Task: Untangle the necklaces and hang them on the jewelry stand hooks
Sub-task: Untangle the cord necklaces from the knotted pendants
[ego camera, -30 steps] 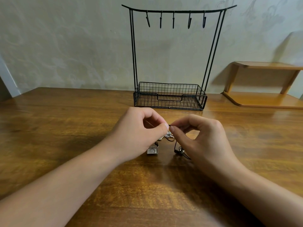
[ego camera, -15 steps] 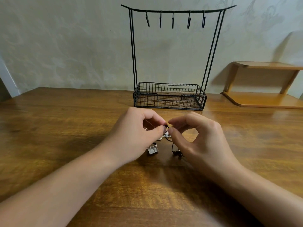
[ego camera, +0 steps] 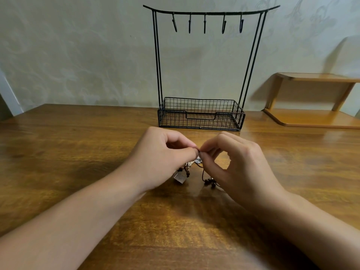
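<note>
Two hands close together over a brown wooden table (ego camera: 68,152), fingertips almost meeting. Left hand (ego camera: 161,162) curled, thumb and first finger pinching a thin dark cord. Right hand (ego camera: 237,168) curled too, pinching the same cord right next to the left fingertips. Both gripping tight, not flat, not loose.

Below the fingers, a small messy bunch of necklaces (ego camera: 194,170), hanging down from the pinch and partly resting on the table between the two hands. In the bunch: a shiny silver bit near the top, some little brown beads, a small square pendant (ego camera: 180,177) low on the left side, and a knot of dark beads (ego camera: 210,182) low on the right side, just beside the right palm. Hard to tell how many necklaces in the tangle, too small and too hidden by the hands.

Farther back on the table, past the hands, a black wire jewelry stand (ego camera: 204,65). Standing straight up, near the wall. At the bottom, a wire basket (ego camera: 200,114). Across the top, a curved bar with five little hooks (ego camera: 205,23) in a row. Nothing hanging on any hook.

Off to the right, against the wall, a light wooden shelf (ego camera: 315,98) with two levels.
</note>
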